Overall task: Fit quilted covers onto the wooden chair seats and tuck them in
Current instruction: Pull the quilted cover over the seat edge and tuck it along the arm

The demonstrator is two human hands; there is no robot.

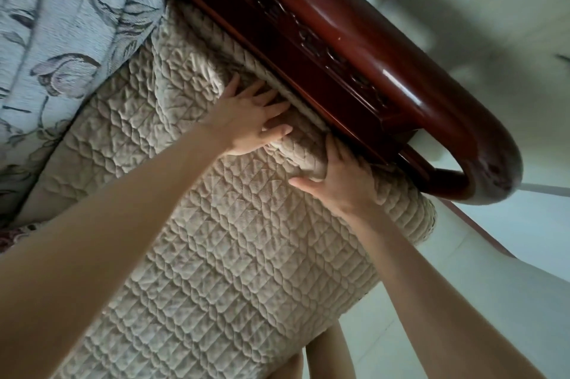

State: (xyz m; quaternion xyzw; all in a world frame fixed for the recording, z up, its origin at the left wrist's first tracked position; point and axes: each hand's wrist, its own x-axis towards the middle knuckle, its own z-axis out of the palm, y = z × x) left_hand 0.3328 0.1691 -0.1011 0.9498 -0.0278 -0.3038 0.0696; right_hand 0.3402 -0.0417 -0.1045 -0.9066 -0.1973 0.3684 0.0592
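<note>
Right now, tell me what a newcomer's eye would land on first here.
Two bare hands, left hand and right hand, press a fold of the beige quilted cover at mid-frame, beside the glossy, carved dark-red wooden armrest running diagonally across the upper right. A pale floral cushion fills the upper left.

The dark wooden chair (339,48) carries a beige quilted cover (240,255) over its seat; a floral cushion (61,23) lies far left.
</note>
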